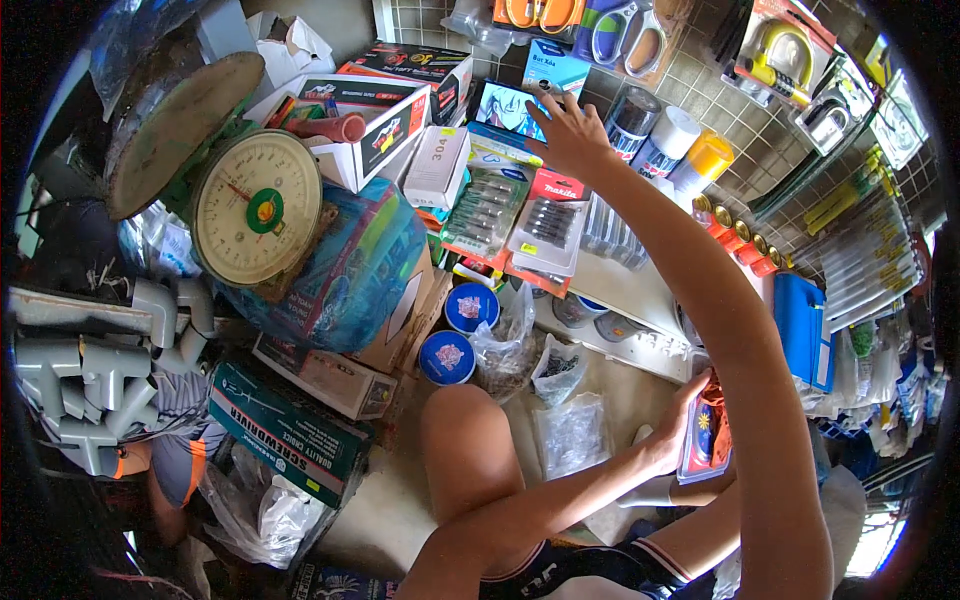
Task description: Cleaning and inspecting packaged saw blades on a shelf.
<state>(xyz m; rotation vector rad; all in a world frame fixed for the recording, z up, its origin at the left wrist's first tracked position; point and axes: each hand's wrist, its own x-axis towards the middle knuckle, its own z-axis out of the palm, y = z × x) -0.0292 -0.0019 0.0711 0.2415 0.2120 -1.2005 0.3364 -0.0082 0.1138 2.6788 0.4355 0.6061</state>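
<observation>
My left hand (670, 437) grips a clear plastic package (706, 436) with a blue and orange-red inside, off to the right above my leg. What exactly the package contains is hard to make out. Stretched forward across the shelf, my right hand (577, 140) has its fingers spread and holds nothing. Its fingertips are at the right edge of a phone-like screen (508, 110) that shows a cartoon picture; whether they touch it I cannot tell. Just below lie blister packs of driver bits (548, 222) and a second bit pack (484, 212).
Spray cans (632, 118) stand right of my right hand. A dial scale (258, 205) is at the left, above grey pipe fittings (110, 365) and a green box (290, 430). Two blue-lidded tubs (446, 357) sit by my knee. Packaged padlocks and scissors (628, 38) hang behind.
</observation>
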